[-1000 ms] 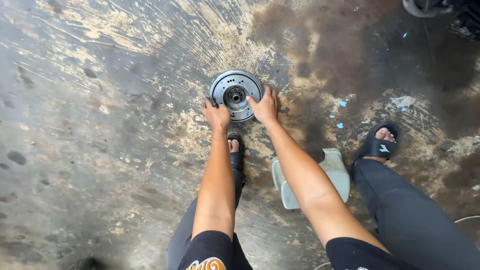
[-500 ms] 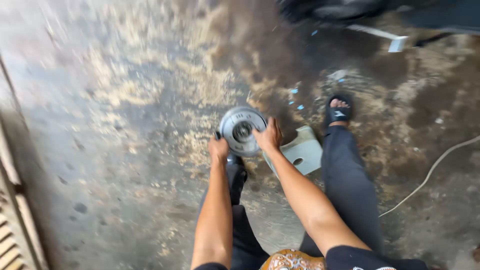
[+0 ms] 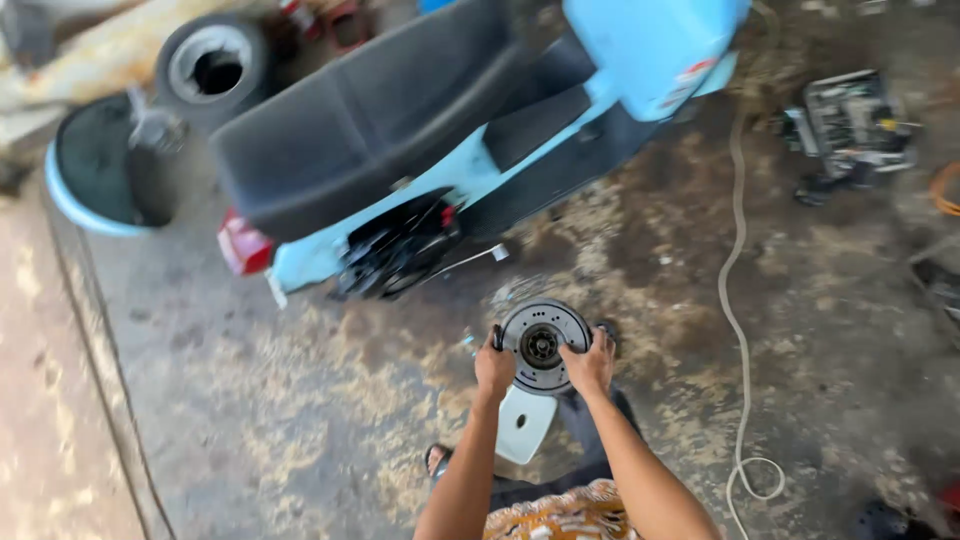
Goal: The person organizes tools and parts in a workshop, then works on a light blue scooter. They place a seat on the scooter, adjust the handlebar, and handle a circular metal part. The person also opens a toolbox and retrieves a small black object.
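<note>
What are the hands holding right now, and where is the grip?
Both hands hold a round metal disc by its rim: the left hand on its left edge, the right hand on its lower right edge.

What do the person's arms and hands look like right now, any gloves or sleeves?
Both arms are bare from the elbows down, with no long sleeves. The left hand and right hand wear no gloves, and no watch or rings are visible. A garment with an orange and cream pattern shows at the bottom edge.

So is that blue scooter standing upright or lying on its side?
Cannot tell for certain. The scooter is seen from above, its black seat facing the camera, which suggests upright; no stand shows.
</note>
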